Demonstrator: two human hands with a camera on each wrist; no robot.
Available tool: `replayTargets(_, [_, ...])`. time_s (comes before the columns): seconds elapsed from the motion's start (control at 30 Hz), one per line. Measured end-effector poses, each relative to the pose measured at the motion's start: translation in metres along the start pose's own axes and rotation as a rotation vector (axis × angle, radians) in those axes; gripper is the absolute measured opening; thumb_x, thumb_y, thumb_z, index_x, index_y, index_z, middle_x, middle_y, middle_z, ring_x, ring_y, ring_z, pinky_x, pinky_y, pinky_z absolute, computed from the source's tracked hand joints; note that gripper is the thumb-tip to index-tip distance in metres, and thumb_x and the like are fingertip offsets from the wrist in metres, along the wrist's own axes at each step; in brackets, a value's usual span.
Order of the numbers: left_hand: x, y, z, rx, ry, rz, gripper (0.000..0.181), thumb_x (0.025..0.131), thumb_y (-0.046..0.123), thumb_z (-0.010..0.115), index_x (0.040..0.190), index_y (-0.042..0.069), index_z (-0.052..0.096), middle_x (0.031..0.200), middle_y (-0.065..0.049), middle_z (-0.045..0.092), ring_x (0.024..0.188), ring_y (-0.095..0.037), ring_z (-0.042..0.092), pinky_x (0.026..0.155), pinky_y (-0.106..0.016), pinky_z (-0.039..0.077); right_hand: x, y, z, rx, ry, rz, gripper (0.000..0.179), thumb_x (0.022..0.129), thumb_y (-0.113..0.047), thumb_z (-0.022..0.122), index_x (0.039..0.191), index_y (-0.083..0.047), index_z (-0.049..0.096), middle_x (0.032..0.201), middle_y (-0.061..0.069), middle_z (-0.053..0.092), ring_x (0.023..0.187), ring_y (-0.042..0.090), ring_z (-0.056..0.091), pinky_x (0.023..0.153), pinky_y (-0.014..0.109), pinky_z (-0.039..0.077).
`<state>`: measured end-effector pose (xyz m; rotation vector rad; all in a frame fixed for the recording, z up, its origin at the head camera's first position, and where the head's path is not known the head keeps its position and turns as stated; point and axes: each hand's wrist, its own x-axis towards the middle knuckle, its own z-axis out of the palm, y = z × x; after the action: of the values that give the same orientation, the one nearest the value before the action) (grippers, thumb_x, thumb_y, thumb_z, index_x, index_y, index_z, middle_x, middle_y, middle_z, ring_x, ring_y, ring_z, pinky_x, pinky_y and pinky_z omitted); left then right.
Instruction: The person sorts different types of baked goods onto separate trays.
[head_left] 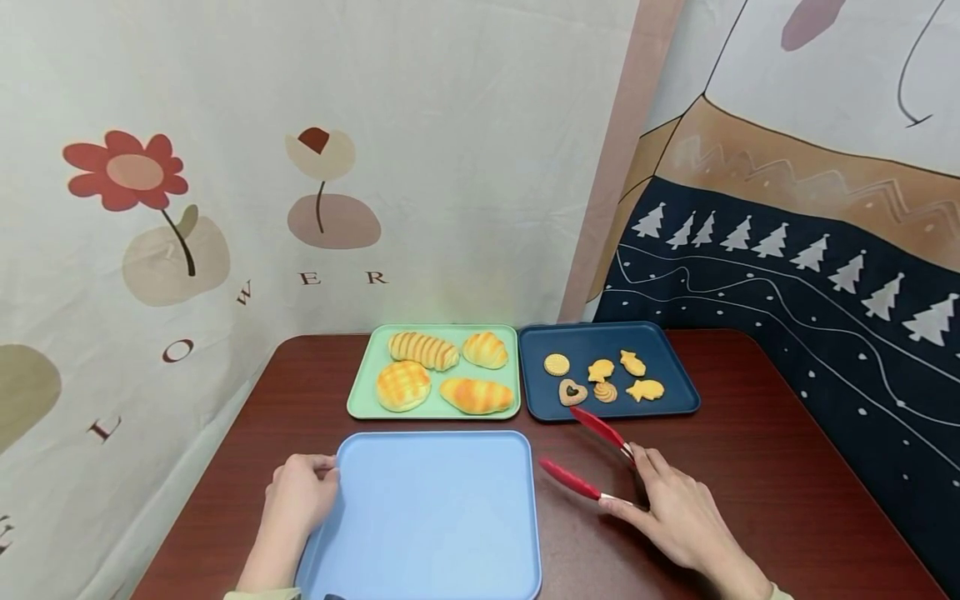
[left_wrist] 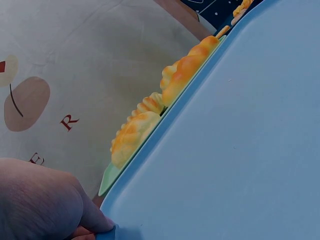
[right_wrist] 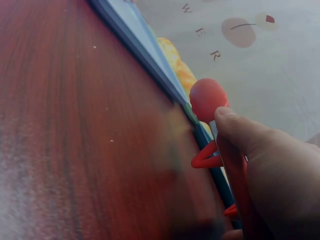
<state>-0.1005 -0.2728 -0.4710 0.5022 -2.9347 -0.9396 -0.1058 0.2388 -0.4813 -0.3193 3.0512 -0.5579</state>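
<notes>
At the upper left corner of the light blue tray [head_left: 435, 508], my left hand [head_left: 303, 492] pinches the rim between thumb and fingers; the left wrist view shows the thumb pressed on that edge. My right hand [head_left: 678, 508] holds red-tipped tongs [head_left: 572, 479] to the right of this tray, thumb on one arm and fingers on the other. The tongs' arms stand well apart with nothing between them. One tip comes close to the heart-shaped cookie [head_left: 572, 392] in the dark blue tray [head_left: 536, 400]; whether they touch I cannot tell. The right wrist view has the red tongs tip [right_wrist: 209, 100] beside my thumb.
Behind the light blue tray stands a green tray [head_left: 360, 404] with several breads, among them a round bun [head_left: 403, 386] and a ridged loaf [head_left: 423, 350]. Several small cookies, some fish-shaped [head_left: 645, 390], lie in the dark blue tray. A printed cloth [head_left: 480, 167] hangs behind the brown table [head_left: 780, 450].
</notes>
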Motion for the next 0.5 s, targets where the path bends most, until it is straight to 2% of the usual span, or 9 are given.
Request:
replayTargets(0.1, [0.000,0.000,0.000,-0.003,0.005,0.004,0.032,0.098,0.012,0.065,0.124,-0.004,0.076,0.107,-0.017,0.077,0.107,-0.046,0.066,0.085,-0.063,0.048,-0.002,0.000,0.003,0.009,0.007,-0.007,0.110,0.084,-0.091,0.052,0.149,-0.002,0.055,0.118,0.008,0.063,0.095,0.021,0.059,0.076,0.049,0.059])
replayTargets(0.2, [-0.001,0.000,0.000,-0.004,0.005,0.004,0.032,0.098,0.012,0.065,0.124,-0.004,0.076,0.106,-0.016,0.078,0.107,-0.046,0.067,0.085,-0.062,0.049,-0.003,0.000,0.006,0.037,0.008,-0.014,0.110,0.085,-0.090,0.052,0.149,0.000,0.054,0.125,0.010,0.063,0.107,0.024,0.059,0.090,0.056,0.057])
replayTargets(0.5, [-0.001,-0.001,0.000,-0.005,0.000,0.001,0.032,0.098,0.012,0.065,0.124,-0.004,0.076,0.103,-0.014,0.078,0.106,-0.045,0.067,0.085,-0.063,0.048,-0.005,0.002,0.013,0.124,-0.007,0.003,0.111,0.084,-0.089,0.055,0.152,-0.001,0.049,0.130,0.010,0.058,0.114,0.024,0.052,0.093,0.056,0.055])
